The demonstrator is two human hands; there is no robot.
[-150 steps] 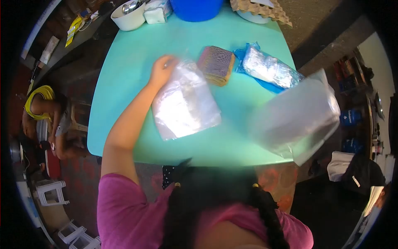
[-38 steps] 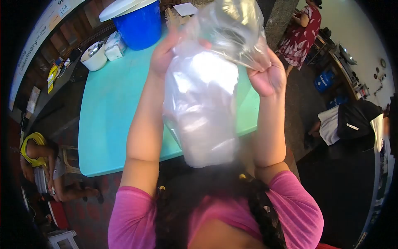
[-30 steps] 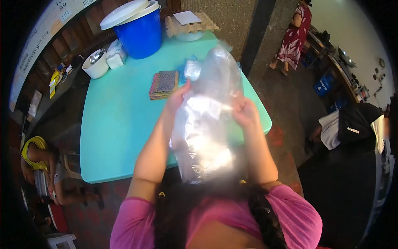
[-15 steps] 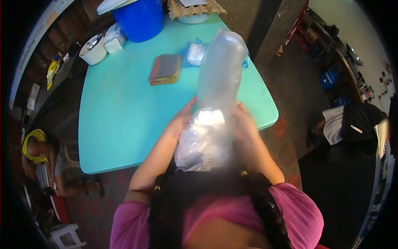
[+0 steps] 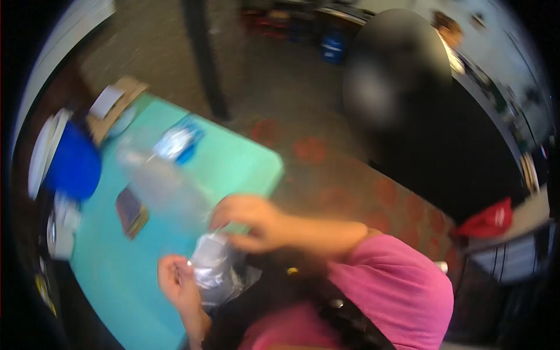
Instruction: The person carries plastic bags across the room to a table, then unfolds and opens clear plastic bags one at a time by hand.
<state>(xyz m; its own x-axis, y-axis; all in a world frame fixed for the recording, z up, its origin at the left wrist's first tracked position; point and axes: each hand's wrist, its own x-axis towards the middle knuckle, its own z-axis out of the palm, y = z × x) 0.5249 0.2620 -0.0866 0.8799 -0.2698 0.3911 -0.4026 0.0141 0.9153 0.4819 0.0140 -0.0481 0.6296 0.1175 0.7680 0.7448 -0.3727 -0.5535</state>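
A clear plastic bag (image 5: 169, 184) stretches over the tabletop, puffed and blurred by motion. At its near end a shiny, crumpled packet of clear plastic (image 5: 213, 265) rests against my body. My left hand (image 5: 178, 280) is at the packet's left edge, fingers curled in a pinch that seems to grip the plastic. Over the packet's upper right side is my right hand (image 5: 251, 221), its bent fingers and thumb apart, close to where the bag narrows. Blur hides whether the right fingertips touch the plastic.
On the turquoise table (image 5: 105, 286) are a folded cloth (image 5: 131, 213), a blue-and-silver plastic packet (image 5: 178, 140), a blue bucket (image 5: 74, 163) and an egg tray (image 5: 116, 108). A dark counter (image 5: 431, 146) stands right. Near it a person (image 5: 448, 35) is partly visible, beyond a blurred dark round shape.
My view has swung right, so the table now lies to the left. The puffed bag has tipped from upright towards the left. My right hand has moved up over the packet.
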